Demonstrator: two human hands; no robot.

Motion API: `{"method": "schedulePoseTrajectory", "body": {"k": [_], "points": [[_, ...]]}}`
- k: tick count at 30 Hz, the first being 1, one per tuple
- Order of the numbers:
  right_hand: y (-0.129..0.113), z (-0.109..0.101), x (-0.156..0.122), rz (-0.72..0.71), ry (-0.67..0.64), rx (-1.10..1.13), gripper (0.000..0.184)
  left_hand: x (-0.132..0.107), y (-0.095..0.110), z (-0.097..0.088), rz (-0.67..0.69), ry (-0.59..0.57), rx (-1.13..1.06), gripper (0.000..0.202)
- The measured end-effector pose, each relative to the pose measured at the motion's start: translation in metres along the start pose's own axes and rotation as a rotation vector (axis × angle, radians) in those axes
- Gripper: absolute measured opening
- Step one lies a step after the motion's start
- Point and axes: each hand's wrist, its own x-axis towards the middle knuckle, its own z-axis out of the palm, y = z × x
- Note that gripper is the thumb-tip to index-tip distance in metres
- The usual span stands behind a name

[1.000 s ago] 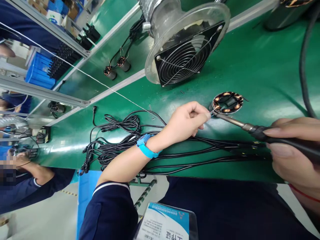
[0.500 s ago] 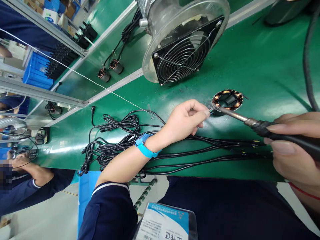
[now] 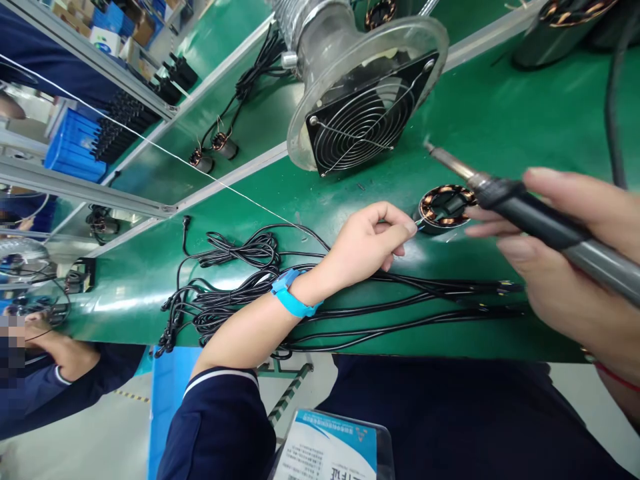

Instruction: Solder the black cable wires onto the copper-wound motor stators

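Note:
My left hand (image 3: 376,235) pinches a thin wire end (image 3: 419,222) between thumb and fingers, at the left edge of a motor stator (image 3: 431,204). The stator stands upright on the green bench, its ring of copper windings facing up. In my right hand (image 3: 565,280) is a soldering iron (image 3: 545,217), held by its dark handle. Its tip points up and left, in the air above the stator, and touches nothing. My right fingers partly cover the stator's right side. Black power cables (image 3: 345,310) run beneath my left wrist, along the bench's near edge.
A fume duct with a fan grille (image 3: 360,137) stands behind the stator. More stators (image 3: 563,27) are at the far right, and two smaller ones (image 3: 224,145) sit beyond the bench rail. A grey cord (image 3: 616,113) hangs at right. A co-worker's hands (image 3: 43,330) are at far left.
The soldering iron has lifted off the stator's left edge, its tip now higher and angled up. My right hand has moved up and left. My left hand keeps its pinch.

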Motion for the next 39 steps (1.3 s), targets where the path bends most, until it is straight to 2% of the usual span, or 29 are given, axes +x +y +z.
{"method": "schedulePoseTrajectory", "body": {"k": [5,10,14,17,22,24,28,31,36,39], "points": [[0.005,0.010,0.018,-0.168,-0.087,-0.111,0.037,-0.001,0.003,-0.001,-0.018,-0.017,-0.010,0.012],[0.010,0.019,0.018,-0.107,-0.002,-0.133,0.042,-0.001,0.004,-0.001,-0.022,-0.031,-0.072,0.011],[0.012,0.025,0.017,-0.177,-0.070,-0.169,0.038,-0.001,0.002,0.000,0.022,-0.020,-0.063,0.012],[0.010,0.027,0.018,-0.182,-0.041,-0.143,0.037,-0.003,-0.002,-0.002,0.166,0.025,0.016,0.013],[0.004,0.028,0.017,-0.150,-0.010,-0.038,0.042,-0.003,-0.007,-0.006,0.658,0.131,0.407,0.016],[0.002,0.029,0.018,-0.132,-0.008,-0.014,0.042,-0.003,-0.008,-0.006,0.780,0.147,0.547,0.017],[0.003,0.030,0.020,-0.075,0.008,0.048,0.039,-0.001,-0.011,-0.006,0.828,0.099,0.764,0.025],[0.003,0.032,0.022,-0.050,0.007,0.083,0.037,-0.001,-0.013,-0.007,0.858,0.059,0.841,0.024],[0.005,0.030,0.023,-0.073,0.002,0.066,0.035,-0.001,-0.013,-0.008,0.921,0.136,0.802,0.011],[0.010,0.028,0.024,-0.163,-0.053,0.001,0.035,-0.002,-0.010,-0.008,0.891,0.142,0.736,0.007]]}}
